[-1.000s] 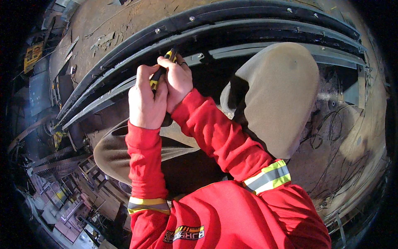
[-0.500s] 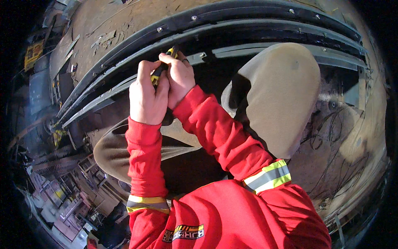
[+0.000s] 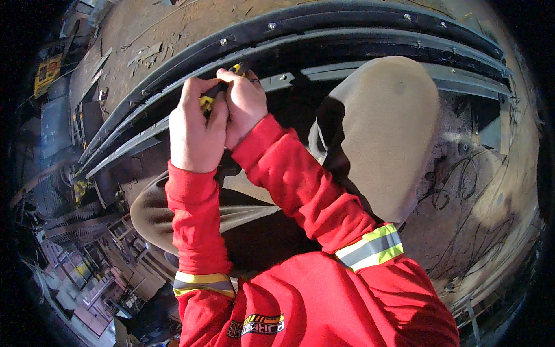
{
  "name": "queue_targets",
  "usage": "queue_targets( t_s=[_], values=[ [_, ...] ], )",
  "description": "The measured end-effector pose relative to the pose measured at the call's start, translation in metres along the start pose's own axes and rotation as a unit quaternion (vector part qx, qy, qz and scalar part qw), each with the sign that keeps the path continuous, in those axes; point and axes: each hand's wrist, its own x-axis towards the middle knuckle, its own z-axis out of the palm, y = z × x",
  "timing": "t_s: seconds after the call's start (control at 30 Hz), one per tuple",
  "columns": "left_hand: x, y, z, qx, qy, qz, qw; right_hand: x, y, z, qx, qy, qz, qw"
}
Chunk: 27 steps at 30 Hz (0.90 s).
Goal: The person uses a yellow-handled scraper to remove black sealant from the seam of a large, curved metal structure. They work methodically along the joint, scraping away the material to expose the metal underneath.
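Against a brown floor (image 3: 185,29), three long metal bars (image 3: 324,36) stretch close by as the left hand (image 3: 195,132) and right hand (image 3: 245,107) together grip one yellow-and-black tool (image 3: 216,91).

metal rails (image 3: 248,33) on brown floor (image 3: 193,24)

Head cam faces dn, nr L hand (image 3: 195,132), R hand (image 3: 245,107)

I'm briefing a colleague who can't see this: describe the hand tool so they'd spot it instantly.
Long dark metal rails curve across the upper view. Left of centre, the left hand and right hand meet around a slim hand tool, partly covering it. Its yellow-and-black body sets it apart from the plain dark rails.
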Motion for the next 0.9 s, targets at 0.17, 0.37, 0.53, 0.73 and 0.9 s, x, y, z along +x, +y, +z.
queue_targets(
  t_s=[0.17, 0.37, 0.53, 0.73, 0.9],
  values=[
    [0.018, 0.004, -0.011, 0.017, -0.015, -0.016, 1.000, 0.026, 0.017, 0.008, 0.017, 0.035, 0.008, 0.999],
    [0.022, -0.009, -0.011, 0.006, -0.018, -0.006, 1.000, 0.009, 0.009, 0.027, 0.071, 0.083, 0.010, 0.994],
    [0.027, 0.002, -0.018, 0.021, -0.031, -0.027, 0.999, 0.000, 0.003, 0.032, 0.078, 0.074, 0.020, 0.994],
    [0.033, -0.007, -0.025, 0.023, -0.027, -0.001, 0.999, 0.013, 0.019, 0.034, 0.048, 0.094, 0.010, 0.994],
    [0.061, 0.017, -0.080, 0.121, 0.020, 0.040, 0.992, 0.005, 0.029, 0.103, 0.040, -0.040, -0.174, 0.983]
  ],
)
